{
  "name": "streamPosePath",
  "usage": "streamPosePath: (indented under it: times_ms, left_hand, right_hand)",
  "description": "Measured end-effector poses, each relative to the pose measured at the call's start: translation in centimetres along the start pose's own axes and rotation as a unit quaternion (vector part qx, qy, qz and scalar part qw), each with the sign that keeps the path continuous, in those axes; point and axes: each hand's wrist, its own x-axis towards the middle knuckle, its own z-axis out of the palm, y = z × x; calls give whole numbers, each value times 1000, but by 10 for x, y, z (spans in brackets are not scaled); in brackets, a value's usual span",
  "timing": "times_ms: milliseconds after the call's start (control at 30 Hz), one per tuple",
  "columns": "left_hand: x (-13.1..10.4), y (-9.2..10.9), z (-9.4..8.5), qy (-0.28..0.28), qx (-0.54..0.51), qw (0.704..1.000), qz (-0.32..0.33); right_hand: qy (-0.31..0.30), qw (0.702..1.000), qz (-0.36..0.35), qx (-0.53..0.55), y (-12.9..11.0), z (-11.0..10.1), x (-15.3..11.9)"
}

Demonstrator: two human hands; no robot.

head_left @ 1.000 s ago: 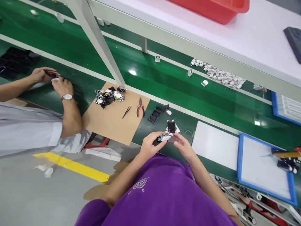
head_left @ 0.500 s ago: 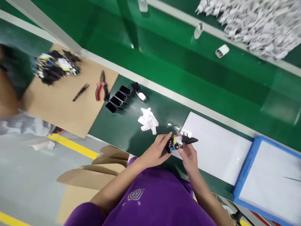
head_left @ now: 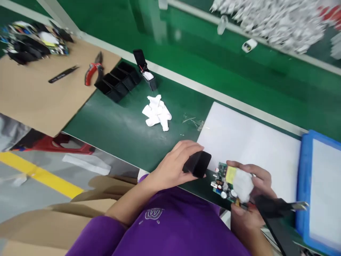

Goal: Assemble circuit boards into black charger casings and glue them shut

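Note:
Fingers of my left hand [head_left: 177, 161] wrap round a black open-ended casing [head_left: 201, 164], its opening facing right. My right hand [head_left: 255, 188] grips a circuit board [head_left: 222, 181] with a yellow part and a white covered lump on it. A black piece with metal prongs [head_left: 277, 208], blurred, hangs at the right of that hand. The board and the casing are apart, with a small gap between them. Behind my hands lies a white sheet [head_left: 247, 138], and a crumpled white cloth piece [head_left: 157, 113] rests on the green table [head_left: 114, 124].
Several black casings [head_left: 118, 80] stand beside one with its lid up [head_left: 147, 76]. Pliers [head_left: 93, 69], tweezers [head_left: 63, 74] and a pile of boards [head_left: 34, 42] lie on brown cardboard [head_left: 34, 89]. A blue-edged tray [head_left: 303, 177] is at the right.
The board and casing, together before, are now apart. My right hand has moved right with the board; my left hand keeps the casing. The camera view has shifted.

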Motion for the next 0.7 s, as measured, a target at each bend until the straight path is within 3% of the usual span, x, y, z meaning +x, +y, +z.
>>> streamPosePath:
  times_ms: [100,300,500,700]
  left_hand:
    - [-6,31,2,11,12,998,54]
    - [-22,74,7,24,40,990,132]
    - [-32,94,5,41,81,982,166]
    - [-39,102,7,43,116,977,172]
  right_hand:
    - [30,997,-68,-1,-21,-3,-12]
    - [12,991,-129,-22,-46,-17,-42]
    - [30,991,-121,-53,-71,-12,-60]
    - [27,991,-111,-66,-65,-20,-71]
